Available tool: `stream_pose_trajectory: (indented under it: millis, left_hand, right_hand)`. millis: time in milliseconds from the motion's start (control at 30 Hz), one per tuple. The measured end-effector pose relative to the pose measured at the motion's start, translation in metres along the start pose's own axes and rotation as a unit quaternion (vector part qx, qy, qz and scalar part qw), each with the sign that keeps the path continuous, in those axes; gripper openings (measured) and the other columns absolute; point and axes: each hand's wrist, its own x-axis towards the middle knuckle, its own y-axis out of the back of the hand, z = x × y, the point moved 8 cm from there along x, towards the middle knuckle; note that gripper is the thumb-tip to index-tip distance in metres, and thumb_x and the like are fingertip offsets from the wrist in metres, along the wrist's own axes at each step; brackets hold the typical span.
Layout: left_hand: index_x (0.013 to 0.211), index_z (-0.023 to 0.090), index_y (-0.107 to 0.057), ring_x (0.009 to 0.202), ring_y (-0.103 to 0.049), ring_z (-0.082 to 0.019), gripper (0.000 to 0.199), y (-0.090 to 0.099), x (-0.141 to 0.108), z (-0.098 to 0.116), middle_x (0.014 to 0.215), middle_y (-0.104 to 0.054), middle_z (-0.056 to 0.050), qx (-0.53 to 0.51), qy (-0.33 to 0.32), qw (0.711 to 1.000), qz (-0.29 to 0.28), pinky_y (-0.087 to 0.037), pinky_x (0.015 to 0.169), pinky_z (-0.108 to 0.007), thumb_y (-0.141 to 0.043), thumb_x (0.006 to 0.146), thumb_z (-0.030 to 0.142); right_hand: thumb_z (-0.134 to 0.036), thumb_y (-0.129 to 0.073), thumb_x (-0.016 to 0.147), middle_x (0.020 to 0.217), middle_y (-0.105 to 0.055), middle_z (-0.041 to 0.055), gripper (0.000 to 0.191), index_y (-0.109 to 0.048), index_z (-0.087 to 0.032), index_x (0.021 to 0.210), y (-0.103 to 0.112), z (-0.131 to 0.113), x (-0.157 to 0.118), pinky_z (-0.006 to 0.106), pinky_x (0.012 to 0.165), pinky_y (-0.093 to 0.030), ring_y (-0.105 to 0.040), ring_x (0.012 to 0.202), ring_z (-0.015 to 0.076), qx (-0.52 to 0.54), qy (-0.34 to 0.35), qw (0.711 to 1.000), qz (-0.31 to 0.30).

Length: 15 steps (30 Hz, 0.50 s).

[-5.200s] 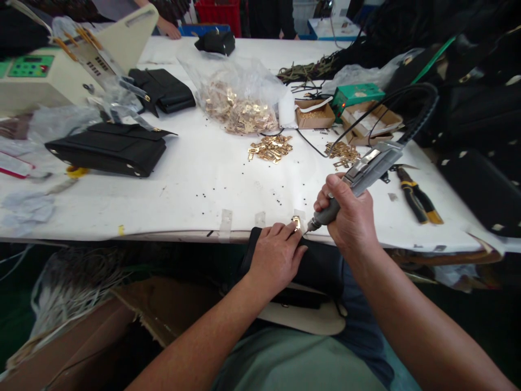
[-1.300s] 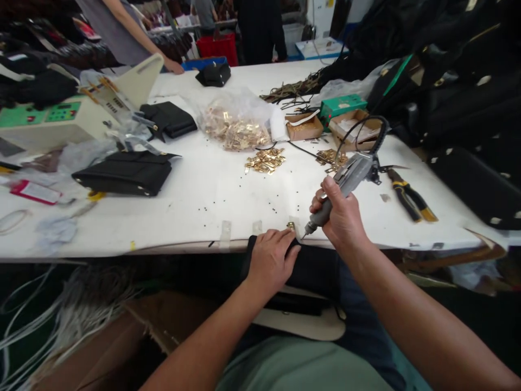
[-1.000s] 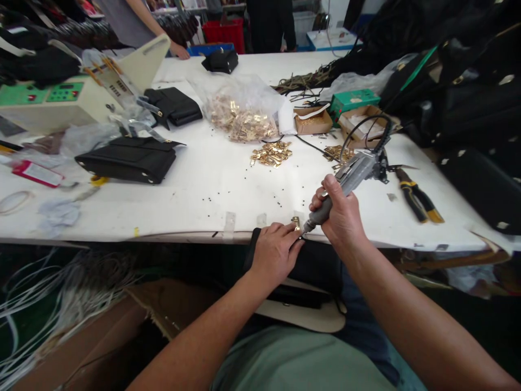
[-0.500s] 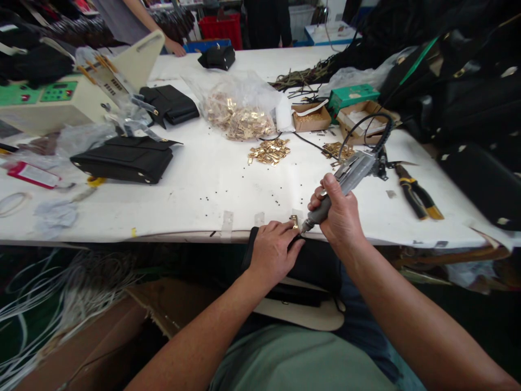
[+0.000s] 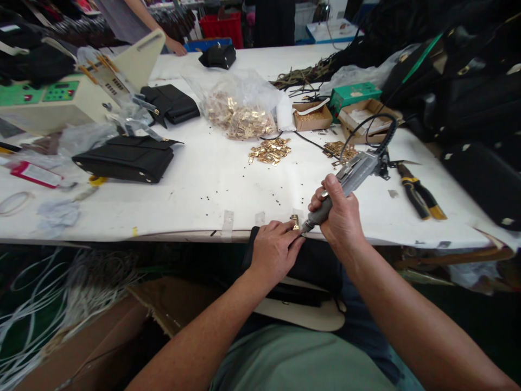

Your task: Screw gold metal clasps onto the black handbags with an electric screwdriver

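Note:
My right hand (image 5: 344, 212) is wrapped around a grey electric screwdriver (image 5: 321, 210), its thumb along the top. The tool slants down to the left, and its tip meets the upper edge of a black bag (image 5: 321, 260) at the table's front edge. My left hand (image 5: 274, 247) grips that bag from above, fingers bent and thumb close to the tip. Beside these fingers a small gold metal fitting (image 5: 295, 221) sticks up. What lies under the fingers and right at the tip is hidden. The bag's light-coloured flap (image 5: 301, 314) hangs over my lap.
Loose gold fittings (image 5: 270, 151) lie mid-table before a plastic bag of fittings (image 5: 248, 117). Pliers (image 5: 421, 193) rest at right, black bags (image 5: 126, 157) at left beside a machine (image 5: 52, 103). Small cardboard boxes (image 5: 312, 120) stand behind. Another person's hand (image 5: 176, 48) touches the far edge.
Both hands and the screwdriver stay almost in place. The view has shifted very slightly, and the dark-clothed figure at the far side has moved a little to the right.

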Motion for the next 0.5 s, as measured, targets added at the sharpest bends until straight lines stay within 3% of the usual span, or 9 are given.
stream_pose_trajectory:
  millis: [500]
  left_hand:
    - [0.114,0.024,-0.073,0.107,-0.064,-0.024,0.024,-0.0010,0.0007,-0.0012,0.126,-0.073,-0.003,-0.005,0.008,1.000,0.000,-0.050,0.091,-0.045,-0.059,0.100,0.038]
  right_hand:
    - [-0.055,-0.083,0.074,0.061,-0.050,-0.0067,0.045,-0.053,-0.021,0.077,0.0030,-0.0009,-0.0005,0.022,0.044,-0.046,-0.051,0.047,0.0091,-0.006,0.008,1.000,-0.002]
